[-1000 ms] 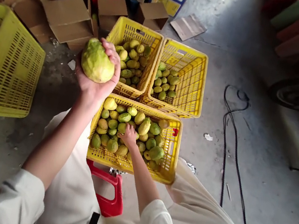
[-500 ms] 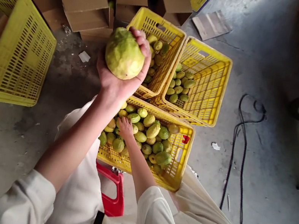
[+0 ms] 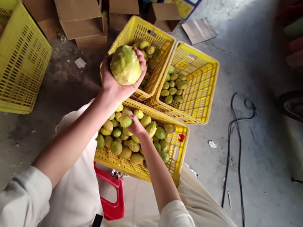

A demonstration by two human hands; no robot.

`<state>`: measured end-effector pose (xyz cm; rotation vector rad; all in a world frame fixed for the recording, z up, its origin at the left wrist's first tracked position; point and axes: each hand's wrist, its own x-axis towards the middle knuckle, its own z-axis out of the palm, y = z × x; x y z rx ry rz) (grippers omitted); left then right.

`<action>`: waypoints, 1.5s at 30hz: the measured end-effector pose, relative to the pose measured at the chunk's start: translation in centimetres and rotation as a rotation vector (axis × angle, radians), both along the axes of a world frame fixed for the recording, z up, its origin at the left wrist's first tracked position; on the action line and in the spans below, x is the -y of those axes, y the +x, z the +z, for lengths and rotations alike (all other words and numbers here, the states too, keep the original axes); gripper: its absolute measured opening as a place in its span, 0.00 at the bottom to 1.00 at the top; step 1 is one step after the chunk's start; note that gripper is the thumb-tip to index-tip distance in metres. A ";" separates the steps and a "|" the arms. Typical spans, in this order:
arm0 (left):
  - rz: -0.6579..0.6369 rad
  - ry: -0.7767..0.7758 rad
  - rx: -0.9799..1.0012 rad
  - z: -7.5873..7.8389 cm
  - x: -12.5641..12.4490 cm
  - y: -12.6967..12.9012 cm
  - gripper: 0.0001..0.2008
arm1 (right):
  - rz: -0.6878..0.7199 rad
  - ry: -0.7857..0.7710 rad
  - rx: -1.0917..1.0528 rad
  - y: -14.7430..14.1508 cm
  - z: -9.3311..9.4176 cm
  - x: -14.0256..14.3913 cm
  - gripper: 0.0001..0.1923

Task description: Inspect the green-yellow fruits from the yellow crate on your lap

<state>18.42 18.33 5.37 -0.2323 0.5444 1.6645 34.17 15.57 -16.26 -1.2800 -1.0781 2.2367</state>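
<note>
Gripping a large green fruit [image 3: 126, 65] aloft, the left hand [image 3: 116, 80] hovers above the near crate [image 3: 175, 155]; below it, the right hand [image 3: 136, 127] closes around a smaller fruit [image 3: 125, 120] there.

One head-worn view — looking steeply down and forward, close over the left hand [image 3: 117, 82] and right hand [image 3: 136, 126], crates [image 3: 198, 98] just beyond them.
</note>
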 end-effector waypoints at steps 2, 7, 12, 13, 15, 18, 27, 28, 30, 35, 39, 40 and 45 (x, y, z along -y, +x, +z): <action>-0.061 -0.010 -0.007 -0.4 0.0 0.5 0.20 | -0.046 -0.003 -0.124 1.4 3.3 -0.7 0.22; -0.284 -0.039 0.005 -1.0 0.3 2.8 0.20 | -0.312 0.021 -0.650 7.0 11.8 -0.6 0.22; -0.432 -0.099 -0.106 -1.3 1.8 6.5 0.21 | -0.567 0.018 -0.703 13.4 16.3 1.8 0.11; -0.461 -0.106 -0.138 -1.4 2.2 7.3 0.21 | -0.593 0.005 -0.700 14.4 16.5 2.3 0.10; -0.507 -0.129 -0.185 -1.6 2.9 8.9 0.20 | -0.615 -0.006 -0.702 15.7 16.3 2.9 0.10; -0.576 -0.158 -0.202 -2.2 3.9 10.7 0.17 | -0.605 -0.003 -0.735 16.1 15.2 3.2 0.10; -1.004 -0.059 -0.085 -4.5 5.2 12.5 0.27 | -0.323 -0.062 -0.932 13.7 13.3 3.0 0.14; -1.018 -0.037 -0.049 -4.7 5.4 12.6 0.28 | -0.307 -0.069 -0.951 13.6 13.3 3.2 0.14; -1.035 0.003 0.015 -5.3 5.7 12.8 0.28 | -0.301 -0.094 -0.985 13.5 13.2 3.4 0.17; -1.018 0.038 0.072 -6.2 6.0 12.9 0.26 | -0.393 -0.140 -1.140 12.6 13.1 4.0 0.18; -0.975 -0.031 0.072 -6.6 5.7 12.8 0.26 | -0.455 -0.159 -1.178 11.9 12.6 4.0 0.16; -0.966 -0.048 0.069 -6.7 5.6 12.8 0.26 | -0.477 -0.170 -1.163 11.9 12.5 4.0 0.16; -0.915 -0.119 0.054 -6.5 5.4 13.0 0.24 | -0.545 -0.219 -1.102 12.0 12.5 3.9 0.17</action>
